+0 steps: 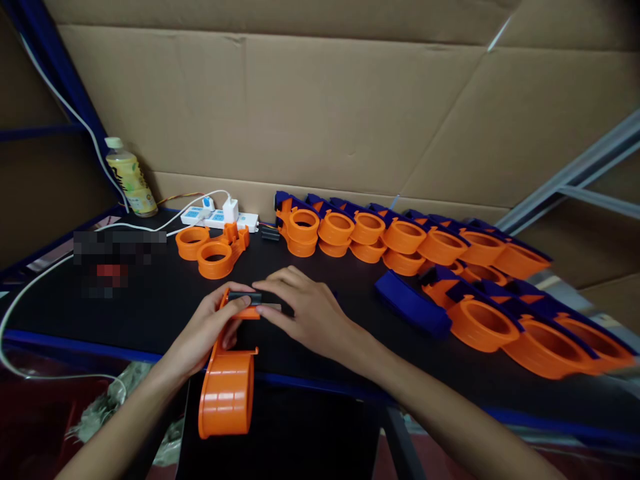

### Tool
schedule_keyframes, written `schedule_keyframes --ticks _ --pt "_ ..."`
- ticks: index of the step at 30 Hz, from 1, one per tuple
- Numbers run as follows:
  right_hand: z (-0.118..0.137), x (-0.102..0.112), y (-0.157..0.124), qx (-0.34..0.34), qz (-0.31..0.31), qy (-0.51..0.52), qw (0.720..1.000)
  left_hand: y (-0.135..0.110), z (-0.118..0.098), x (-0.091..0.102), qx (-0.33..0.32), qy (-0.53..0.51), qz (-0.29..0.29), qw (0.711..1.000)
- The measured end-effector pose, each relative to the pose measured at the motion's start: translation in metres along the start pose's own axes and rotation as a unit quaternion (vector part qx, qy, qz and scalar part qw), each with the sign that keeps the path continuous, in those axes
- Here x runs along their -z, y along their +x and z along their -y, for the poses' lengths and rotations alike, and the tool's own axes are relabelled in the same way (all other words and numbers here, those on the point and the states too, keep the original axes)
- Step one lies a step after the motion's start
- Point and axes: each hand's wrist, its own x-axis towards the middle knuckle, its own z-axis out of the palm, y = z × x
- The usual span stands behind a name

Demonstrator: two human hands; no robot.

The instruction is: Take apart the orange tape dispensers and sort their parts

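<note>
My left hand (207, 328) grips an orange plastic tape-dispenser body (226, 390) by its upper end, the round drum part hanging over the table's near edge. My right hand (300, 308) rests beside it, fingers pinched on a small black part (245, 297) at the top of that orange body. Both hands are at the front middle of the black table (150, 300).
Rows of assembled orange-and-blue dispensers (400, 237) fill the right and back of the table. A loose blue piece (413, 305) lies right of my hands. Two bare orange bodies (213, 250), a power strip (220, 217) with cables and a drink bottle (130, 177) stand at the back left. Cardboard lines the back.
</note>
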Motion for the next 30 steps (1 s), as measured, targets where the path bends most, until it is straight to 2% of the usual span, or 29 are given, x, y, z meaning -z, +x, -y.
schedule_keyframes --ticks 2,4,6,8,10,12,25,30 --pt "0.0 -0.001 0.004 0.023 0.019 -0.009 1.0 0.001 0.002 -0.001 0.003 0.003 -0.005 1.0" --pt "-0.005 -0.002 0.01 0.018 0.011 0.007 1.0 0.001 0.003 0.001 0.001 -0.003 -0.018 1.0" --pt "-0.015 -0.004 0.016 -0.018 -0.013 0.022 1.0 0.003 0.003 0.004 -0.002 -0.018 -0.027 0.999" --pt "-0.025 -0.006 0.023 -0.082 -0.022 0.001 0.996 0.004 0.002 0.008 -0.005 -0.033 -0.033 0.999" --pt "-0.034 -0.008 0.031 -0.14 -0.004 -0.042 0.989 0.005 0.001 0.01 -0.006 -0.042 -0.034 0.999" --pt "-0.04 -0.011 0.039 -0.168 0.017 -0.074 0.983 0.005 0.0 0.01 -0.006 -0.046 -0.034 0.998" --pt "-0.068 -0.022 0.066 -0.211 0.055 -0.159 0.963 0.005 0.0 0.009 0.001 -0.073 -0.025 0.997" --pt "-0.077 -0.025 0.076 -0.207 0.063 -0.207 0.954 0.005 -0.001 0.008 0.0 -0.083 -0.022 0.996"
